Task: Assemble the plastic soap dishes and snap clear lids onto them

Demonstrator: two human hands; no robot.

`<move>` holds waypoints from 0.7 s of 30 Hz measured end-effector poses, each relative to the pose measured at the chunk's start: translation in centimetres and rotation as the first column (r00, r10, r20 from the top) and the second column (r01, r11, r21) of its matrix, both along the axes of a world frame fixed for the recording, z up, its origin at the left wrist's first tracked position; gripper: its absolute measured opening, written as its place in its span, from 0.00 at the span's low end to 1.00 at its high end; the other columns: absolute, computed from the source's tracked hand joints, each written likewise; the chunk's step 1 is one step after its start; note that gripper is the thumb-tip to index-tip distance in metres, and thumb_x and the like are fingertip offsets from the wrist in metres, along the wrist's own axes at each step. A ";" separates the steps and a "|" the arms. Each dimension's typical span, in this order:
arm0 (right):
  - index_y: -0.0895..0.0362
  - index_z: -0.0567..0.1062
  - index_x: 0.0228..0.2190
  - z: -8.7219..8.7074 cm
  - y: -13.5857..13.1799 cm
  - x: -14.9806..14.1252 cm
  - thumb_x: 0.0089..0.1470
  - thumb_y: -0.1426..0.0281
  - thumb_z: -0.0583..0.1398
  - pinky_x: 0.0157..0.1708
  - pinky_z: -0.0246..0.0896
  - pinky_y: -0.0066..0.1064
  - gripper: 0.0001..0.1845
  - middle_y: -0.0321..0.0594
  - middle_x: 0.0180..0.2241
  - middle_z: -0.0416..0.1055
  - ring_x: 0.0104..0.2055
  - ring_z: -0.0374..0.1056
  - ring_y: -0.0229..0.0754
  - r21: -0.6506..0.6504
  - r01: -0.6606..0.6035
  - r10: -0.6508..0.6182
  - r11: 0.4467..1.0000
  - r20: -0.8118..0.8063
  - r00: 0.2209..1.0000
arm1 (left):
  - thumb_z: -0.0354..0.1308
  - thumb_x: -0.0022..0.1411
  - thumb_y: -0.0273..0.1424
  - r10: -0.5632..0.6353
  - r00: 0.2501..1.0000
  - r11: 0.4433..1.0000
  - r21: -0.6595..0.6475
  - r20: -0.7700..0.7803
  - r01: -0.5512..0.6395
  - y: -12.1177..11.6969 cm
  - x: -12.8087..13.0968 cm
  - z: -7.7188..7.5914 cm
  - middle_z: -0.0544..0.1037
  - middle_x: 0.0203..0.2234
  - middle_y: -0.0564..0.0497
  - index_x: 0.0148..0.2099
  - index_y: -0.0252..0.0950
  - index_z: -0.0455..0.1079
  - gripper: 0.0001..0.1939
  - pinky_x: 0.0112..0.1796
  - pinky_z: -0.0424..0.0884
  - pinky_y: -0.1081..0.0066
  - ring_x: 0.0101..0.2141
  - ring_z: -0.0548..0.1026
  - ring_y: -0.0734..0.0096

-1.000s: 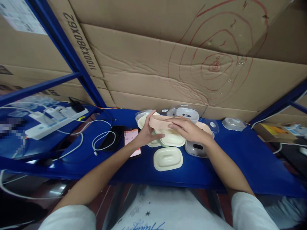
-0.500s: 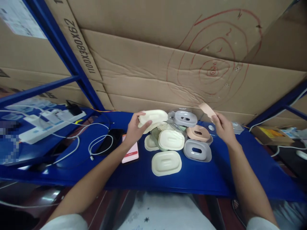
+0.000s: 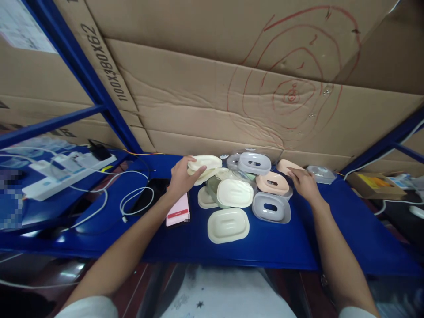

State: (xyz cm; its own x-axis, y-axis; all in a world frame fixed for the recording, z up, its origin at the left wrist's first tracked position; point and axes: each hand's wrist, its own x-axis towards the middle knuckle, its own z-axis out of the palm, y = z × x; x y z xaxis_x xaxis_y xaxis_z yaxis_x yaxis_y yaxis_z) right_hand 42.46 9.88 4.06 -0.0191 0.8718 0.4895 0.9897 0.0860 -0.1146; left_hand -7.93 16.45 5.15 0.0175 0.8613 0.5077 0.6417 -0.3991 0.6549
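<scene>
My left hand (image 3: 183,176) is closed on a cream rounded plastic lid (image 3: 205,163), thumb over its near side, at the left of a pile of similar parts. My right hand (image 3: 304,181) pinches the near right edge of a flat peach plastic piece (image 3: 287,167) low over the back of the table; whether it touches the surface I cannot tell. Between the hands are a slotted peach tray (image 3: 272,183), a lilac tray (image 3: 254,163) and a nearer lilac tray (image 3: 271,206). A cream lid (image 3: 235,193) lies on the pile, and another cream lid (image 3: 228,225) lies in front.
A lit phone (image 3: 179,211) lies left of the pile, beside a dark device (image 3: 149,196) and a coiled white cable (image 3: 137,198). Farther left is a power strip (image 3: 69,176). A clear plastic piece (image 3: 321,174) and an open carton (image 3: 374,185) are at right. Cardboard (image 3: 198,97) walls the back.
My right hand has lowered the peach piece toward the table and turned it flatter. My left hand has shifted slightly left and down with the cream lid.
</scene>
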 end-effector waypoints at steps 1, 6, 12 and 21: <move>0.56 0.80 0.55 -0.1 0.0 -0.1 0.74 0.59 0.49 0.59 0.62 0.50 0.26 0.53 0.55 0.81 0.59 0.75 0.57 -0.011 -0.012 0.012 1.000 -0.004 1.000 | 0.64 0.65 0.51 -0.002 1.000 1.000 -0.009 -0.025 0.001 0.0 0.1 -0.1 0.79 0.58 0.41 0.52 0.42 0.71 0.22 0.62 0.65 0.46 0.60 0.75 0.44; 0.54 0.81 0.55 -0.5 0.2 -0.5 0.74 0.59 0.48 0.60 0.60 0.51 0.25 0.50 0.56 0.80 0.61 0.74 0.56 -0.047 -0.041 0.040 0.998 -0.019 0.999 | 0.60 0.70 0.49 -0.009 0.994 0.999 -0.041 -0.113 0.005 0.1 0.3 -0.8 0.76 0.62 0.42 0.55 0.44 0.74 0.19 0.66 0.58 0.44 0.66 0.69 0.47; 0.52 0.82 0.54 -0.4 0.2 -0.8 0.73 0.58 0.50 0.59 0.61 0.50 0.24 0.47 0.56 0.80 0.62 0.73 0.56 -0.106 -0.073 0.070 0.992 -0.030 0.997 | 0.59 0.70 0.49 -0.039 0.989 0.994 -0.106 -0.146 0.023 0.5 0.2 -1.4 0.74 0.65 0.41 0.58 0.44 0.75 0.21 0.66 0.58 0.42 0.67 0.67 0.44; 0.53 0.81 0.57 -0.6 0.3 -0.7 0.72 0.58 0.50 0.59 0.63 0.51 0.25 0.48 0.58 0.79 0.63 0.73 0.58 -0.121 -0.071 0.068 0.990 -0.030 0.997 | 0.59 0.71 0.50 -0.031 0.983 0.991 -0.134 -0.179 0.007 0.3 0.3 -1.6 0.66 0.71 0.39 0.59 0.46 0.76 0.22 0.66 0.55 0.38 0.70 0.63 0.40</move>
